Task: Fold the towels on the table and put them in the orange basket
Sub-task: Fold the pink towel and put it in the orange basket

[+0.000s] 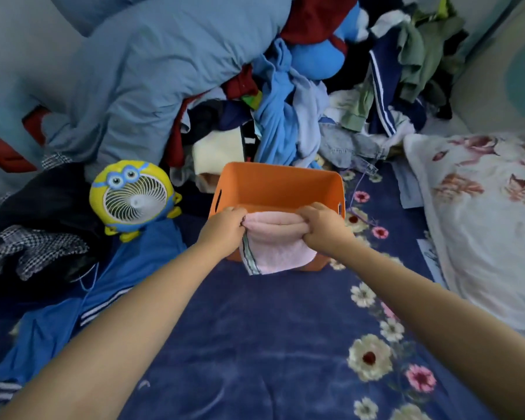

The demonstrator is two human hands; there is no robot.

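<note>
An orange basket stands on the dark blue flowered bedspread in the middle of the head view. A folded pink towel with a striped edge hangs over the basket's near rim, its lower part in front of the near wall. My left hand grips the towel's left end at the rim. My right hand grips its right end. The basket's inside shows only orange walls above the towel; its floor is hidden.
A yellow and blue cartoon desk fan stands left of the basket. A big pile of clothes and a blue quilt rise behind it. A blue jacket lies at the left, a floral pillow at the right.
</note>
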